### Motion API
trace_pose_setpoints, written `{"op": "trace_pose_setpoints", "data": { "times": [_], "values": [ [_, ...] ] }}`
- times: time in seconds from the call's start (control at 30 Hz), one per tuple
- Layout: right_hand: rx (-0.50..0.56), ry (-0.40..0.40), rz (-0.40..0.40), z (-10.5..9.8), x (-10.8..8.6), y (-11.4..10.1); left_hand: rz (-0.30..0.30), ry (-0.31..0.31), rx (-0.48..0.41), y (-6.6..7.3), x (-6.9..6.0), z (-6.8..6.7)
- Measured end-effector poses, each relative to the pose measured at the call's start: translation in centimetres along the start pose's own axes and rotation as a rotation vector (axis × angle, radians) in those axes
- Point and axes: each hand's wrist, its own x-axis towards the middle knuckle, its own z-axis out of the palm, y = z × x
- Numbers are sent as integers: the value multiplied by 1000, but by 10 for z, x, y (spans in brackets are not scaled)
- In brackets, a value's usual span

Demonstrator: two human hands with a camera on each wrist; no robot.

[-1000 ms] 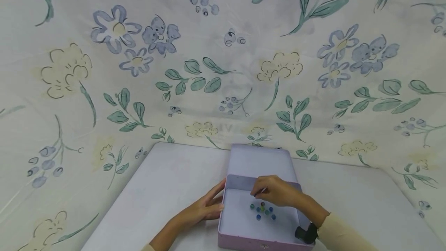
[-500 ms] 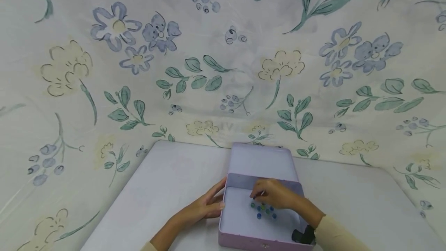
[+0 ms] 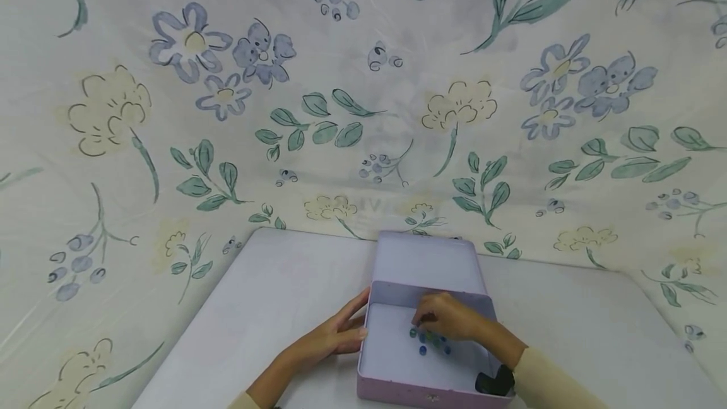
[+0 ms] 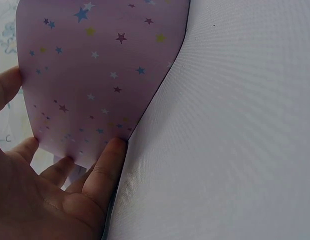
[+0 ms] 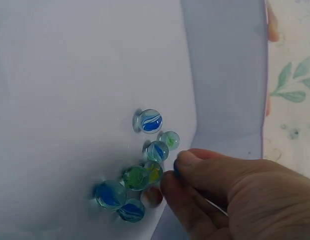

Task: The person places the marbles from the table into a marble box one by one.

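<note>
Inside the pinkish-purple tin box (image 3: 389, 358), several glass marbles lie in a loose cluster on the white floor. The right wrist view shows a blue-swirled marble (image 5: 150, 121) apart from the others, a green marble (image 5: 136, 178) in the group, and a reddish one (image 5: 153, 197) close to my fingers. My right hand (image 3: 449, 316) is over the cluster and pinches a blue marble (image 5: 176, 168), mostly hidden by thumb and finger. My left hand (image 3: 324, 341) rests with extended fingers against the box's left outer side, which has a star print (image 4: 95, 75).
The box's lid (image 3: 426, 260) lies folded back behind it on the white table (image 3: 295, 270). A floral cloth (image 3: 363, 81) hangs behind the table. A black device (image 3: 494, 380) sits at my right wrist, over the box's near right corner.
My right hand has come slightly lower toward the marbles and now covers more of them. The left hand stays against the box, and the head view has shifted a little.
</note>
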Motion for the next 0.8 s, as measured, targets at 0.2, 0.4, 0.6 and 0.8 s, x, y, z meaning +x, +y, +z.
{"op": "trace_pose_setpoints", "data": {
  "times": [0.2, 0.4, 0.6, 0.8],
  "values": [
    [-12, -18, 11, 4, 0, 3, -8, 10, 10, -1, 1, 0],
    [-39, -25, -7, 7, -1, 6, -4, 12, 17, -1, 1, 0],
    [-36, -27, -10, 9, -1, 7, -7, 13, 14, -1, 1, 1],
    [-34, -40, 16, 10, -1, 8, -8, 7, 13, 0, 0, 0]
  ]
}}
